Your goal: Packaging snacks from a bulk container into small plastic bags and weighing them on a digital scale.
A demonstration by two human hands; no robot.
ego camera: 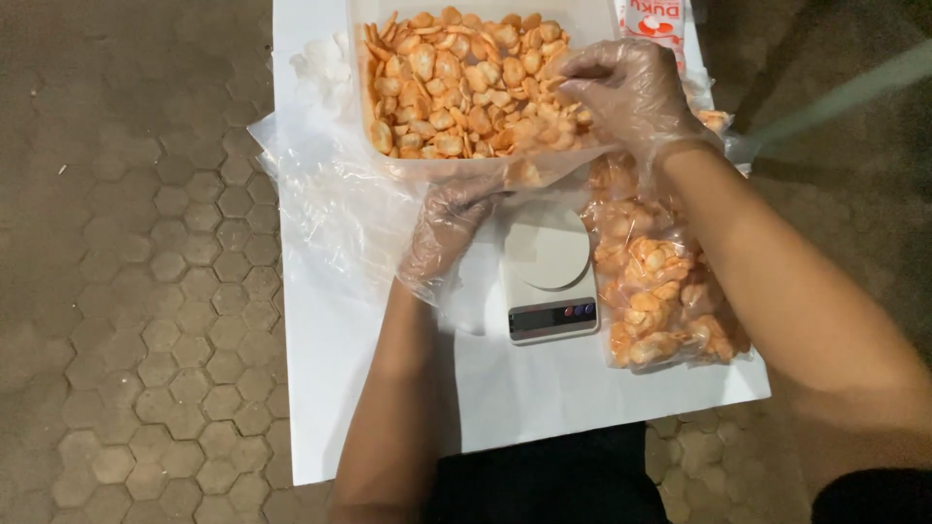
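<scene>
Left of the kitchen scale [549, 281], loose clear plastic bags [320, 204] lie on the white surface [388, 408]. Just left of the scale, the gloved left hand [445, 233] has its fingers clenched on a clear bag's mouth under the tub's rim. Above the scale, the gloved right hand [626, 92] pinches orange crackers [456, 82] in the clear tub [388, 160]. Right of the scale lie filled cracker bags [660, 291]. Should the bag's mouth sag, crackers would likely spill across the scale.
</scene>
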